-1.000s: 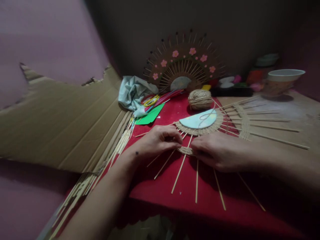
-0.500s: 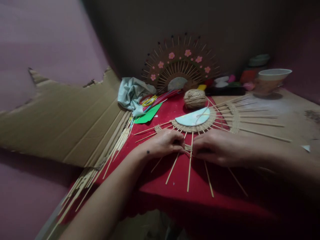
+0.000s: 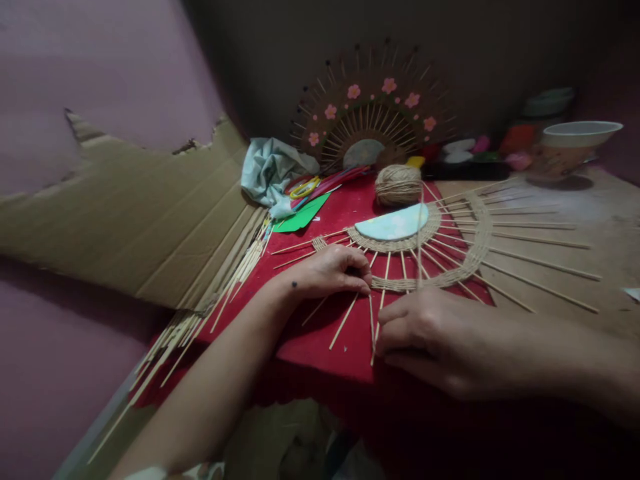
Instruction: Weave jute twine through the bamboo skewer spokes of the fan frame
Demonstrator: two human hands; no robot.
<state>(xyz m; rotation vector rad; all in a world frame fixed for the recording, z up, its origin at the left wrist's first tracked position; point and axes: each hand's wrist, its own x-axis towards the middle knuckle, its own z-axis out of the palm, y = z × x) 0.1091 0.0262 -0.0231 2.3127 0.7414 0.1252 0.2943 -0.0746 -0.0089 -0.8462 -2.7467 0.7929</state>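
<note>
The half-round fan (image 3: 424, 235) is spread over the front of the worktop (image 3: 620, 240), its nearest sticks (image 3: 345, 325) being pointed toward the front edge, where the red cloth (image 3: 310, 350) is draped over. At the left, room is narrowed by torn cardboard (image 3: 165, 227). The coarse woven band (image 3: 395, 285) is pinched by the left hand's (image 3: 343, 270) fingers; a twine strand (image 3: 371, 320) is held in the right hand's (image 3: 435, 333) curled fingers. Behind, a fuzzy twine ball (image 3: 399, 185) is seen before a dim wall (image 3: 240, 40).

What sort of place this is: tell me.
Likely a craft corner, perhaps at home: a ball of twine, a partly woven stick frame and a flower-decorated fan standing behind them.
</note>
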